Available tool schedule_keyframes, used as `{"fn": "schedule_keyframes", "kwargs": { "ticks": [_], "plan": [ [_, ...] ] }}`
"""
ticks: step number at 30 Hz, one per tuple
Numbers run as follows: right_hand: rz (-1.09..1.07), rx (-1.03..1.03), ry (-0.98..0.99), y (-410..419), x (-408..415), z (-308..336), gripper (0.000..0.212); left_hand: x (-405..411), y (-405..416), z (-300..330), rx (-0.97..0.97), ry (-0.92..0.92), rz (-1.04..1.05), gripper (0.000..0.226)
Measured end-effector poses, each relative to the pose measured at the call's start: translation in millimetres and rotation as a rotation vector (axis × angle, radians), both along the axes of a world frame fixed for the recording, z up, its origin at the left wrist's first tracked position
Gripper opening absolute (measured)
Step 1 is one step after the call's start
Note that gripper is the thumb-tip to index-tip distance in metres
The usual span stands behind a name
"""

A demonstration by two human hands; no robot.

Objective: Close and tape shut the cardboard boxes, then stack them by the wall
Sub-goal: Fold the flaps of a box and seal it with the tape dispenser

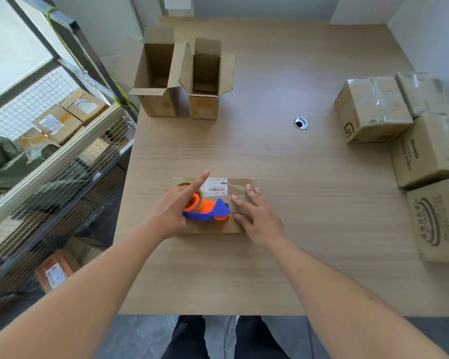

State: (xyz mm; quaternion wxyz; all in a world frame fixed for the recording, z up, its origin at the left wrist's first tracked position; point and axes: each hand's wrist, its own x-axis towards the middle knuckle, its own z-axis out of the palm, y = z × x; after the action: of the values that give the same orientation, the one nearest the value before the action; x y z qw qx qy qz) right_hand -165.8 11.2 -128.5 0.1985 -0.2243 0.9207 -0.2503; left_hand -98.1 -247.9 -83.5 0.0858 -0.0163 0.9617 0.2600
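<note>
A closed cardboard box [240,187] with a white barcode label lies on the wooden table [270,156] in front of me. On its top rests an orange and blue tape dispenser [208,209]. My left hand [175,206] grips the dispenser's handle, its index finger stretched out over the tape roll. My right hand [257,217] lies flat with spread fingers on the right part of the box top. Two open boxes [157,73] [205,79] stand upright at the far left of the table, flaps up.
Several taped boxes [371,110] are piled at the table's right side against the wall. A round cable hole [301,123] sits in the tabletop. A wire-mesh cage cart [57,156] with parcels and green sacks stands left of the table.
</note>
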Motion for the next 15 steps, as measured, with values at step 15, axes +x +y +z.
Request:
{"fn": "schedule_keyframes", "kwargs": {
  "ticks": [15],
  "plan": [
    [0.28,-0.053,0.116,-27,-48,20,0.026,-4,2,-6,-0.006,0.038,-0.01,0.128]
  ]
}}
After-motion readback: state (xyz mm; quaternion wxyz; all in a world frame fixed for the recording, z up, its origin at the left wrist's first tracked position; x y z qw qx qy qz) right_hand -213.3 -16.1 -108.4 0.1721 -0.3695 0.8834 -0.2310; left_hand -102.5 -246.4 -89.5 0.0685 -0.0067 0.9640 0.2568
